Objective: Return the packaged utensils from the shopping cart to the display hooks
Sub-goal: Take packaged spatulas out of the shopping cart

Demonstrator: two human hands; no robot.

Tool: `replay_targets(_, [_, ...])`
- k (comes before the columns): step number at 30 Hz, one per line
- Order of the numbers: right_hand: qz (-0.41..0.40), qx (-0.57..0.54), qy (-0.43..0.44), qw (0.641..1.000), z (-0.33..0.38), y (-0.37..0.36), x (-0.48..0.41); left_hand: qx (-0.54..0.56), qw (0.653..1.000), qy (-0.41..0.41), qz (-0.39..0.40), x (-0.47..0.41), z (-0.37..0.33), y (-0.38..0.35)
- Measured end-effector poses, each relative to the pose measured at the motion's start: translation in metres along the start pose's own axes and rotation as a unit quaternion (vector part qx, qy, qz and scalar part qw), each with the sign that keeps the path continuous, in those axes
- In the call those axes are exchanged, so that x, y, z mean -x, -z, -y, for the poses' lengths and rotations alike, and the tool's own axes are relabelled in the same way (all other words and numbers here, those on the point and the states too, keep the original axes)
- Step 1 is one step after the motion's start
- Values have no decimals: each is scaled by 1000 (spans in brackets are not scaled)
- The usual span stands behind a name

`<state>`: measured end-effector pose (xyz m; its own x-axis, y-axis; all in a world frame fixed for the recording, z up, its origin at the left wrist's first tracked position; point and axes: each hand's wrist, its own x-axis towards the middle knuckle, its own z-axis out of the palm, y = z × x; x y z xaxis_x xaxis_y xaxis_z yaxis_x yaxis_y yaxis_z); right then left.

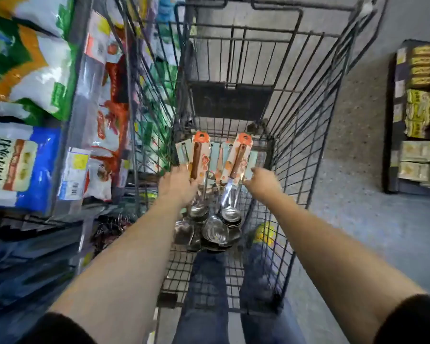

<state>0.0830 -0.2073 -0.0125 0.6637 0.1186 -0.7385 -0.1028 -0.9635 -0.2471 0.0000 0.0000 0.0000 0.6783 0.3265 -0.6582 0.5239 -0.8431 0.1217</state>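
Two bare hands are reaching down into the black wire shopping cart [308,150]. The left hand [178,181] is curling its grip around a card-backed ladle with a brown wooden handle and an orange hang tab [196,157]. The right hand [262,181] is touching the edge of a second packaged ladle with the same orange tab [236,160], but I cannot tell if its grip is closing on it or just resting there. More shiny steel ladle bowls [214,227] are lying in a heap at the bottom of the cart.

No display hooks are showing here, only a shelf of bright food bags [30,70] on the left.

The ladles look tangled together. Pulling one up fast could be dragging the others along, and they might be slipping and clattering back down. A card could also be catching on the wire sides and tearing at its hang hole.
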Motion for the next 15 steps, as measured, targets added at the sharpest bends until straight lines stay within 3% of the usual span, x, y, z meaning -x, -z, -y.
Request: replay_targets(15, [-20, -107, -62, 992, -18, -94, -110, 72, 997, -4, -4, -98, 33, -96])
